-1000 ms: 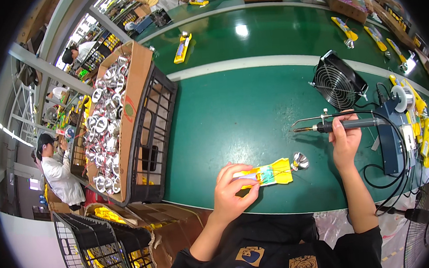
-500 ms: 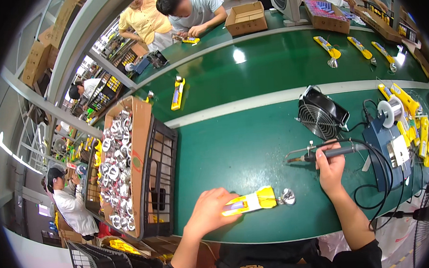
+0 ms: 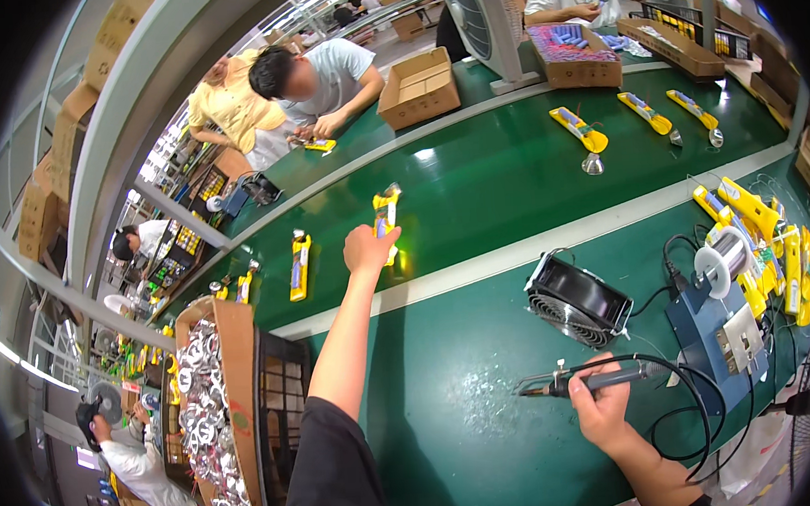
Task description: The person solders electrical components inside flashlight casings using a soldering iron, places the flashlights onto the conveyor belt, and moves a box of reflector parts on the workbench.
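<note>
One yellow casing (image 3: 386, 204) | left hand (image 3: 368, 250): fingers pinching it | right hand (image 3: 601, 400): fingers wrapped around soldering iron (image 3: 637, 372)

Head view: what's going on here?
At a green bench, someone's left hand is stretched out to a yellow piece over the glossy green strip beyond; whether it grips is unclear. The right hand holds a soldering iron above the bench. A black fan stands beyond the iron, and other yellow pieces lie along the strip.

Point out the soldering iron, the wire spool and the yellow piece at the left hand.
Soldering iron (image 3: 626, 376), head view: handle.
Wire spool (image 3: 728, 250), head view: wound wire.
Yellow piece (image 3: 385, 211), head view: part beyond the left hand (image 3: 367, 249).
</note>
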Tool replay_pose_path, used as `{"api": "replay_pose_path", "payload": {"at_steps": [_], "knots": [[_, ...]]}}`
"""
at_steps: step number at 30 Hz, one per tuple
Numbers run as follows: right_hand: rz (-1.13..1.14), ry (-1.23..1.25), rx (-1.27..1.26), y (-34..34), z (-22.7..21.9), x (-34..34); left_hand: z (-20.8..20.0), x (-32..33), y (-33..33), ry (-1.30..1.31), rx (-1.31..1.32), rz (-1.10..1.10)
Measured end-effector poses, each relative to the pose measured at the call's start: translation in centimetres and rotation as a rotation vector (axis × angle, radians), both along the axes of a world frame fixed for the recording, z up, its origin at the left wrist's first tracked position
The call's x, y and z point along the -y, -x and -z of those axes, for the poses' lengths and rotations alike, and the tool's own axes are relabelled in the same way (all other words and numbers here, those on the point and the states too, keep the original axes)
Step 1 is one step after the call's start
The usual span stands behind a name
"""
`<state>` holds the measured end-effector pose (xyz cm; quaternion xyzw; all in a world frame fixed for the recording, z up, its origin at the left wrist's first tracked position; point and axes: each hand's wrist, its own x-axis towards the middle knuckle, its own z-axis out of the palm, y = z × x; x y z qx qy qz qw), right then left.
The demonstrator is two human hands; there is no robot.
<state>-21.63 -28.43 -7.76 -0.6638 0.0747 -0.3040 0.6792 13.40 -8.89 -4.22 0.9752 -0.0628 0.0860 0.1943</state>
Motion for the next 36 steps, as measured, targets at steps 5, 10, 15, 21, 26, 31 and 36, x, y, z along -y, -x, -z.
{"api": "replay_pose_path", "payload": {"at_steps": [5, 10, 15, 21, 26, 31, 36], "knots": [[0.006, 0.069, 0.058, -0.4, 0.1, 0.5, 2.0, 2.5, -1.7, -0.234, 0.095, -0.114], [-0.007, 0.098, 0.074, -0.2, -0.5, 0.1, -1.9, 12.0, -0.3, -0.068, 0.36, 0.383], [-0.095, 0.203, 0.2, -0.6, 0.6, 0.7, -1.2, 28.5, 0.2, 0.091, -0.099, 0.92], [-0.114, 0.141, 0.19, -1.3, 0.9, 0.8, 1.9, 38.3, -1.7, -0.332, 0.013, 0.865], [-0.146, 0.138, 0.168, -1.4, 0.9, 1.0, 3.4, 37.7, -2.4, -0.151, 0.179, 0.719], [-0.169, 0.176, 0.166, -1.3, 0.4, 1.4, 1.4, 31.8, -2.8, -0.118, 0.206, 0.577], [-0.192, 0.245, 0.153, -1.1, 0.5, 0.8, -1.1, 19.5, -4.0, -0.271, 0.185, 0.712]]}}
